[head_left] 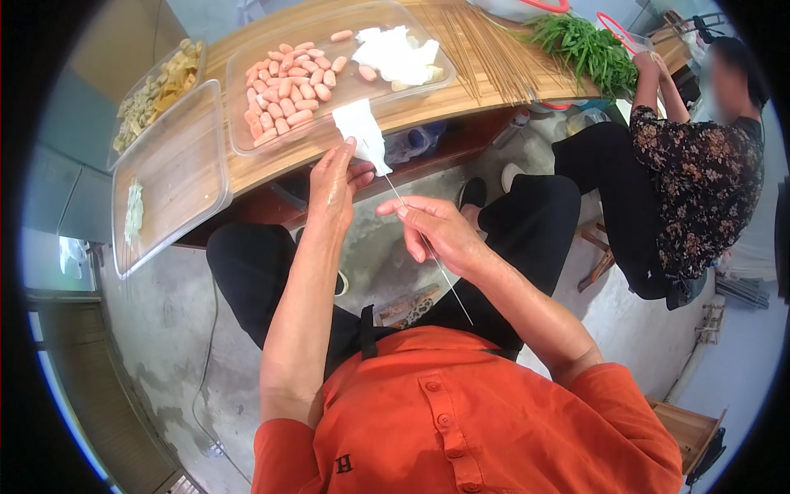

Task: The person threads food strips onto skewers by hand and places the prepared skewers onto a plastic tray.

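White sheet point(362, 136) is held by clear tray's point(350, 86) front rim, lower end bunched on skewer point(448, 280). Prob. best threaded w/ folds even, skewer centred, fingers clear of tip. Sheet is pinched by L hand point(336, 177), nearer tray; skewer is gripped lightly by R hand point(440, 230), farther from tray, index extended.

A plain food-preparation room, it seems; whether in a home or behind a small eatery cannot be told. The wooden table point(245, 170) carries a clear plastic tub point(350, 86) of small sausages point(292, 86), leafy greens point(588, 53) and thin sticks point(477, 53). A long skewer point(448, 281) is in use above the bare grey floor point(164, 329).
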